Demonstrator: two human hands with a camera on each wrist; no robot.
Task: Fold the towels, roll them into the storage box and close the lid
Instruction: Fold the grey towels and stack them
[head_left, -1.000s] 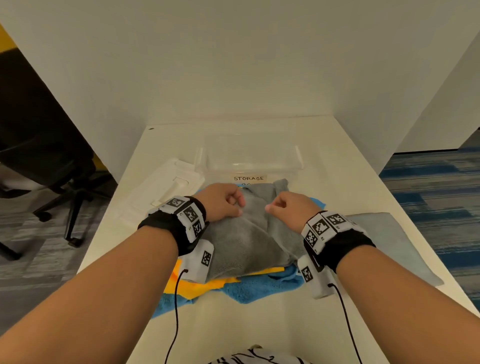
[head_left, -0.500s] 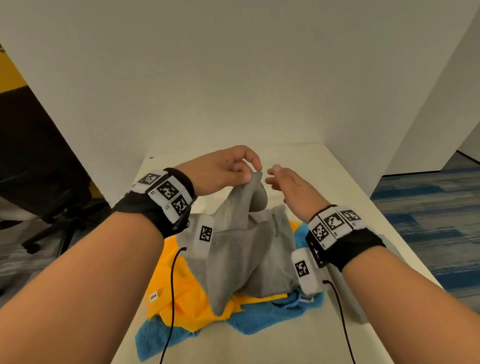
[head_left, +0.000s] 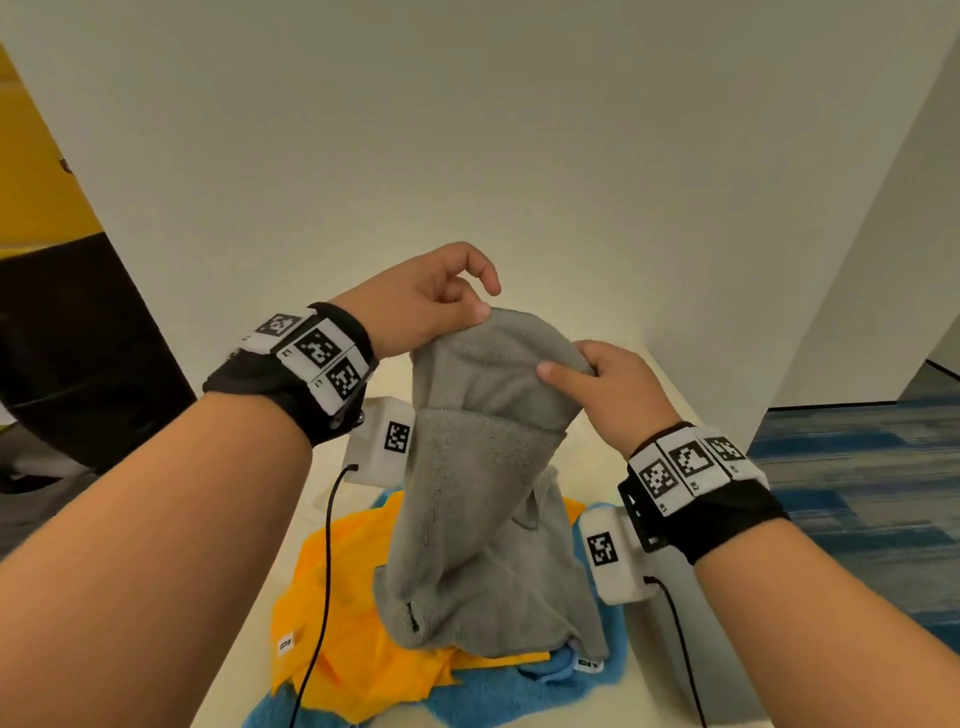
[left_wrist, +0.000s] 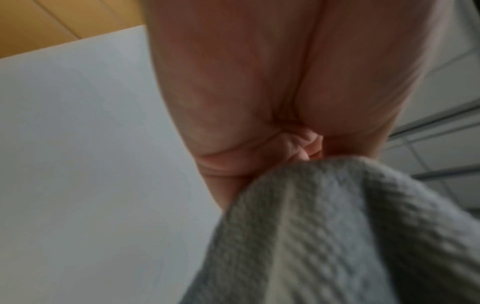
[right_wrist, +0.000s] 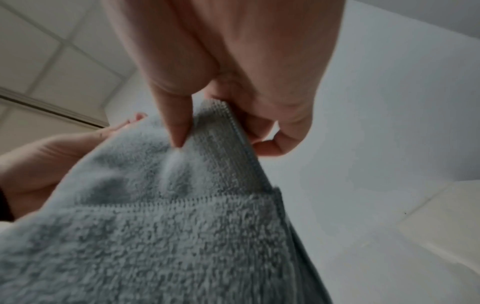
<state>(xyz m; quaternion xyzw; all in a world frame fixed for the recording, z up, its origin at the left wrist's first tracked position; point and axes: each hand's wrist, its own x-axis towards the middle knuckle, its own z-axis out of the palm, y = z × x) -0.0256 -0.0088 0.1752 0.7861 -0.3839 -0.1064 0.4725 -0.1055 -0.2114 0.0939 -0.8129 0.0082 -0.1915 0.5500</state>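
**Grey towel held up by both hands**

Your left hand (head_left: 421, 306) pinches one top corner of the grey towel (head_left: 483, 519); your right hand (head_left: 615, 387) pinches the other. The towel hangs above the table (head_left: 249, 649), its lower end resting on the yellow towel (head_left: 353, 597) and blue towel (head_left: 509, 696).

Fluffy matt terry-cloth grey towel (head_left: 483, 499)

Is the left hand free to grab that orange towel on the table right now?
Probably not yet: the left hand is pinching the raised grey towel, which hangs over part of the orange towel. It would have to let go first.
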